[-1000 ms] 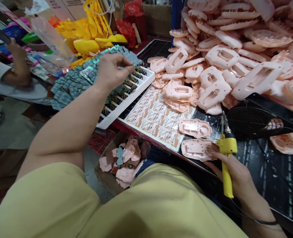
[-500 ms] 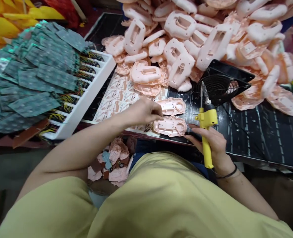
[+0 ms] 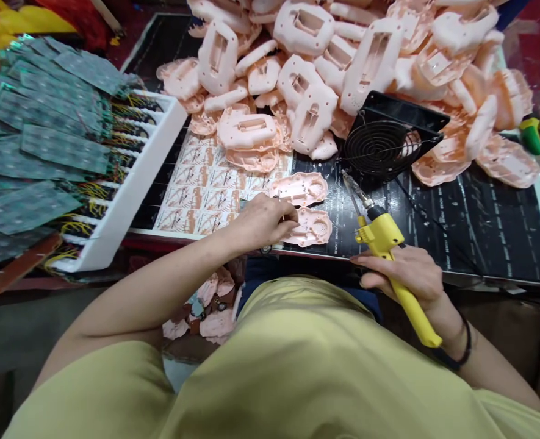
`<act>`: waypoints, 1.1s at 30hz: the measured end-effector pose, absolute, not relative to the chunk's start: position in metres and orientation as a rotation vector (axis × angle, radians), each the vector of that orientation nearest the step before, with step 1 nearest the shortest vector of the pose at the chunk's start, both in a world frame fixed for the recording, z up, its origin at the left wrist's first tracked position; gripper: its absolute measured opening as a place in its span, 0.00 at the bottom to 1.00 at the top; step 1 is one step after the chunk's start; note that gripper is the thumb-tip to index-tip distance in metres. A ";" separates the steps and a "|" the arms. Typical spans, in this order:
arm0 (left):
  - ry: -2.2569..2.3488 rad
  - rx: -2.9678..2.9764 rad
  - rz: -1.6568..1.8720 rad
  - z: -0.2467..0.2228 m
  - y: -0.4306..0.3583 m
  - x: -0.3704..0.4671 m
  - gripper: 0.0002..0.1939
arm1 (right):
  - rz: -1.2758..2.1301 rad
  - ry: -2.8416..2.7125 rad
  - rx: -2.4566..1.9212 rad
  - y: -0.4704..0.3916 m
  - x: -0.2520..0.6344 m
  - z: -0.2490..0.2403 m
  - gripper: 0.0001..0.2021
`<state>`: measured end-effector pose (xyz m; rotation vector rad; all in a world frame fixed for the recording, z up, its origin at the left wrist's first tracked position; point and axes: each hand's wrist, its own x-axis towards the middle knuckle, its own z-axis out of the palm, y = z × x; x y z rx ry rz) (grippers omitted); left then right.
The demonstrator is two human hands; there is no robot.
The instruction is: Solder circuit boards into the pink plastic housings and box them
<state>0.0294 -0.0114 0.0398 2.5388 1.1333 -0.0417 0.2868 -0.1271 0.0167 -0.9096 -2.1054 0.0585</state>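
Note:
My right hand [image 3: 409, 271] is closed round the yellow handle of a soldering gun [image 3: 382, 235], whose metal tip points up and left. At the bench's front edge, my left hand [image 3: 270, 222] is pinched over the nearer pink plastic shell [image 3: 315, 227]; what its fingertips hold, if anything, is hidden. Just behind lies a second pink shell [image 3: 304, 188], its inside facing up like the first. Both rest partly on printed paper sheets [image 3: 187, 198].
A large heap of pink shells [image 3: 309, 119] covers the back of the bench. A black fan [image 3: 384, 146] stands behind the soldering gun. On the left, a white foam rack [image 3: 132, 189] holds wires beside piled green circuit boards [image 3: 63, 146]. Green-and-yellow-handled pliers [image 3: 532, 135] lie far right.
My right hand has drawn right and slightly down with the soldering gun, which now leans more to the left. My left hand stays pinched over the nearer shell. The camera view has shifted.

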 end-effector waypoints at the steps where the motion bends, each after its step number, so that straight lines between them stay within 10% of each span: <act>1: 1.132 2.552 -0.049 0.040 -0.013 0.031 0.07 | 0.055 -2.127 -0.923 -0.131 0.291 0.021 0.18; 5: 1.090 2.582 -0.089 0.038 -0.018 0.035 0.10 | -0.068 -2.062 -1.079 -0.149 0.310 0.031 0.34; 20: 1.078 2.625 -0.103 0.037 -0.018 0.042 0.09 | 0.184 -1.974 -0.874 -0.139 0.293 0.004 0.13; 33: 1.093 2.631 -0.165 0.038 -0.018 0.044 0.09 | 0.258 -1.909 -0.941 -0.144 0.316 0.004 0.19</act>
